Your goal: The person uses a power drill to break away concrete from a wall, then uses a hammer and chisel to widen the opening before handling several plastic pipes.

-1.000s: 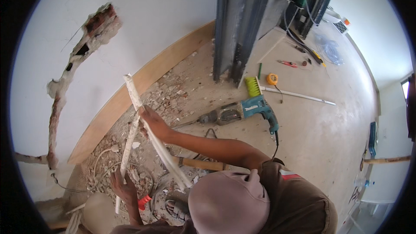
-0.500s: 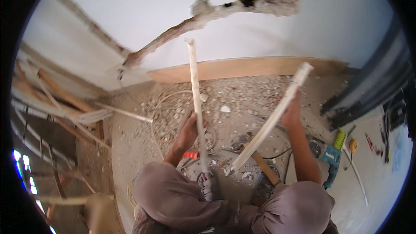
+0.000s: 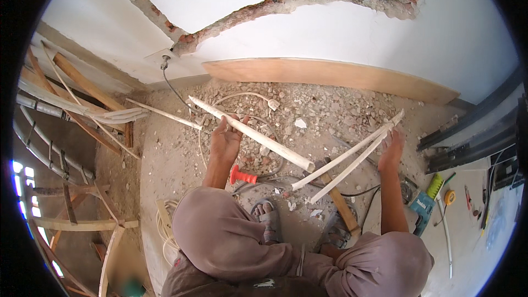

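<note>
My left hand (image 3: 225, 142) is closed around a white plastic pipe (image 3: 253, 135). The pipe slants across the rubble, its far end to the left and its near end toward the middle. On the right, my right hand (image 3: 391, 146) grips two slender white pipe lengths (image 3: 345, 151) close to their far ends. They meet near that hand and fan apart toward my feet; whether they are separate pipes or one split pipe, I cannot tell. The near end of the left pipe comes close to them. Below these lengths lies a wooden handle (image 3: 341, 203), partly covered.
A red handle (image 3: 242, 176) lies by my left knee. To the right are a teal power tool (image 3: 422, 203) and a yellow tape measure (image 3: 450, 197). Broken rubble (image 3: 308, 110) spreads before a wooden board (image 3: 324, 74) along the chiselled wall. Timber (image 3: 88, 82) leans at left.
The left pipe has swung from nearly upright to a slant, its far end moving left. What looked like one pipe in my right hand now shows as two lengths spread apart.
</note>
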`<state>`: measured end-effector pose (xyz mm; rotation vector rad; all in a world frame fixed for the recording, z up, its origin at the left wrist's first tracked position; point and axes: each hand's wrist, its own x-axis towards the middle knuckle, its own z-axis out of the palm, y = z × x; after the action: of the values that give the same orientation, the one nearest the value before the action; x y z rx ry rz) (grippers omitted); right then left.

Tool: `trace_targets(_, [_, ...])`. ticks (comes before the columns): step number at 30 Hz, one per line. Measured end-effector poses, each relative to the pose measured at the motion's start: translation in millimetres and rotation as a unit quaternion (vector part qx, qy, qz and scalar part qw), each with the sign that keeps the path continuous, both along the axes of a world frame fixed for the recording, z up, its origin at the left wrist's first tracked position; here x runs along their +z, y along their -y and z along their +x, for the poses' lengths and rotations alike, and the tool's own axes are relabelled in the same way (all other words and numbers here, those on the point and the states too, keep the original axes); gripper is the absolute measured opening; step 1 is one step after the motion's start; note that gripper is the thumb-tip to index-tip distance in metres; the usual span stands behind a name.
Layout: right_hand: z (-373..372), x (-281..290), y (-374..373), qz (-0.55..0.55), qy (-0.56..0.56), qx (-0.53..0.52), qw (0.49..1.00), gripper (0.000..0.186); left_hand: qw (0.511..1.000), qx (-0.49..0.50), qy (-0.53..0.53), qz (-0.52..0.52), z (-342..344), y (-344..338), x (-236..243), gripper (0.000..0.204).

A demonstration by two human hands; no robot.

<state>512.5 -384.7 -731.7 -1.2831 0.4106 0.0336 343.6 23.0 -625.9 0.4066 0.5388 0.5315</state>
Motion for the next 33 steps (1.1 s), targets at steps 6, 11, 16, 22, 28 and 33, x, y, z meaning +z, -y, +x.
trace_targets(6, [-53.8,91.9,-57.4,-0.110,0.221,0.332,0.910,0.038,0.998,0.038,-0.029,-0.046,0.0,-0.4,-10.3,0.023])
trace_targets(11, [-88.9,132.2,-97.3,0.068,0.065,0.532,0.842,0.037,0.994,0.072,-0.081,0.007,-2.4,5.6,-3.2,0.028])
trace_targets(16, [-86.5,103.8,-98.4,-0.094,0.095,0.495,0.859,0.025,0.986,0.047,-0.091,0.131,1.5,13.6,-8.8,0.020])
trace_targets(22, [-103.7,66.9,-78.0,-0.011,-0.035,0.487,0.873,0.026,0.978,0.024,-0.015,0.205,-9.1,20.2,12.2,0.026])
trace_targets(28, [-122.0,18.5,-43.3,0.023,-0.168,0.438,0.883,0.023,0.959,-0.025,-0.034,0.281,-14.3,18.5,23.0,0.022])
trace_targets(33, [-139.2,12.1,-34.6,0.016,-0.192,0.447,0.874,0.032,0.939,-0.001,-0.081,0.333,-14.3,25.9,36.5,0.025])
